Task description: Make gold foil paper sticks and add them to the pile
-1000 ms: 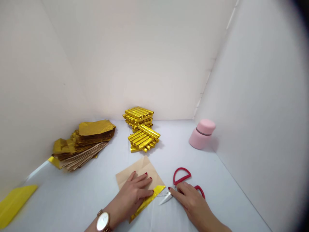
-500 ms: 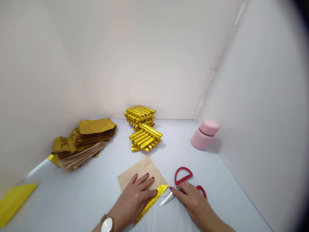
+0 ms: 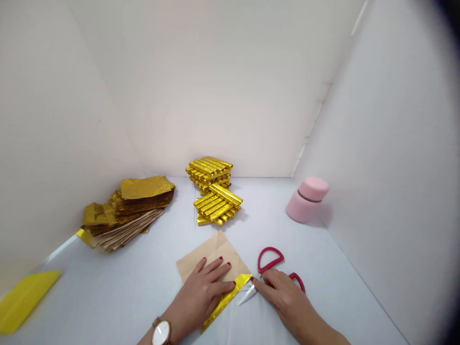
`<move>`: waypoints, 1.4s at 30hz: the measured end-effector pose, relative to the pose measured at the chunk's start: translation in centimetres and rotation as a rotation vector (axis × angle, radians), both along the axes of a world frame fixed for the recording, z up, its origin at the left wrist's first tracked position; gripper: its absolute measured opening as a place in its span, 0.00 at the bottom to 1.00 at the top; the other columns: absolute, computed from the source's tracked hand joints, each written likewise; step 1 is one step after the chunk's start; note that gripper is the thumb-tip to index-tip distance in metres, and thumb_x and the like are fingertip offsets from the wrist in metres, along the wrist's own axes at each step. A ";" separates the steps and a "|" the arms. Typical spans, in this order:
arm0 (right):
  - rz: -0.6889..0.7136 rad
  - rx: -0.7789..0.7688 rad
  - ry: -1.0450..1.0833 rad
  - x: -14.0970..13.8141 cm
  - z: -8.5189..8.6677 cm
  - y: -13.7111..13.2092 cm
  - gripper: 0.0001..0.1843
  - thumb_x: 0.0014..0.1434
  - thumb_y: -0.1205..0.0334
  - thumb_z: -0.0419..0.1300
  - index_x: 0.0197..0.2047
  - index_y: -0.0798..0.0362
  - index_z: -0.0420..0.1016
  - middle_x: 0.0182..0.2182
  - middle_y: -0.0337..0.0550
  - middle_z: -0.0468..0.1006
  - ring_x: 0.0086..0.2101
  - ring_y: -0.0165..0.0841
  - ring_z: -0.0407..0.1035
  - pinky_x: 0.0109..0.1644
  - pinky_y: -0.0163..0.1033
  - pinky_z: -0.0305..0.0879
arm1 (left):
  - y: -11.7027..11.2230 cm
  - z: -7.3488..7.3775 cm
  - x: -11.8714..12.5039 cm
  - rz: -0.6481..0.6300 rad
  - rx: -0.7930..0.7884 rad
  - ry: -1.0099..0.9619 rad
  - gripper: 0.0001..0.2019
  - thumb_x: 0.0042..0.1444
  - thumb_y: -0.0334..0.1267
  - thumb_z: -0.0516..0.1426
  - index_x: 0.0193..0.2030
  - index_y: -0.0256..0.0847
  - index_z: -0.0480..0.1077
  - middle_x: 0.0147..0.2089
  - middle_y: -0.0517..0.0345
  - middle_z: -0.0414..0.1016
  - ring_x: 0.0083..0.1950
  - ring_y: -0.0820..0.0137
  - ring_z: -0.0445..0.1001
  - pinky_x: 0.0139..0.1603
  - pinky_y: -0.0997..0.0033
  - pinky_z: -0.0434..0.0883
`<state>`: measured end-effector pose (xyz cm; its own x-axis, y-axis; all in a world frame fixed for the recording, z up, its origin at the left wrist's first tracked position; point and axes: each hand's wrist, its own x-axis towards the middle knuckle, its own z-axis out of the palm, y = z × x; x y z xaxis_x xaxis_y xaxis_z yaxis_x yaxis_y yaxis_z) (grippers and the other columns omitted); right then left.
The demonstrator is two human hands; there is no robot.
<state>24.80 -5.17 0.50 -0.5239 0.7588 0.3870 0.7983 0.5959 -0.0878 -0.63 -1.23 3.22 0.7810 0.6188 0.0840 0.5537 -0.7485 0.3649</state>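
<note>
My left hand (image 3: 204, 292) lies flat, fingers stretched out, pressing a brown paper sheet (image 3: 212, 251) whose near edge is folded over to show a gold strip (image 3: 226, 302). My right hand (image 3: 283, 299) rests on red-handled scissors (image 3: 271, 261). Its index finger points at the corner of the gold fold, next to the scissor blades (image 3: 246, 297). The other fingers lie over the lower handle; whether they grip it is unclear.
Two stacks of folded gold bars (image 3: 215, 191) stand at the back centre. A pile of gold-and-brown sheets (image 3: 125, 211) lies at the left, a yellow sheet (image 3: 25, 299) at the near left edge. A pink jar (image 3: 307, 199) leans by the right wall.
The right hand and scissors have slid slightly left, toward the gold fold's corner. The left hand stays pressed on the sheet. The camera shifted a little.
</note>
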 end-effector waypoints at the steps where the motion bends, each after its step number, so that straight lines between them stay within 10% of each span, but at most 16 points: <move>1: 0.004 0.005 -0.005 0.0 0.0 0.0 0.20 0.66 0.69 0.40 0.46 0.52 0.72 0.28 0.44 0.71 0.28 0.33 0.66 0.31 0.35 0.62 | 0.0 0.0 0.0 0.002 -0.002 0.004 0.18 0.62 0.30 0.49 0.55 0.56 0.65 0.62 0.58 0.62 0.65 0.61 0.54 0.60 0.46 0.55; 42: -0.009 -0.116 -0.009 -0.3 -0.2 -0.6 0.19 0.63 0.73 0.43 0.48 0.52 0.70 0.32 0.47 0.73 0.32 0.36 0.67 0.34 0.39 0.65 | -0.4 -0.2 0.3 0.039 0.006 0.000 0.17 0.62 0.30 0.49 0.54 0.54 0.65 0.61 0.56 0.64 0.64 0.57 0.57 0.58 0.43 0.57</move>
<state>24.53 -5.80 0.30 -0.5200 0.8028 0.2918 0.8044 0.5751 -0.1489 -0.33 -1.60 3.02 0.7563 0.6482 0.0881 0.5826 -0.7287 0.3601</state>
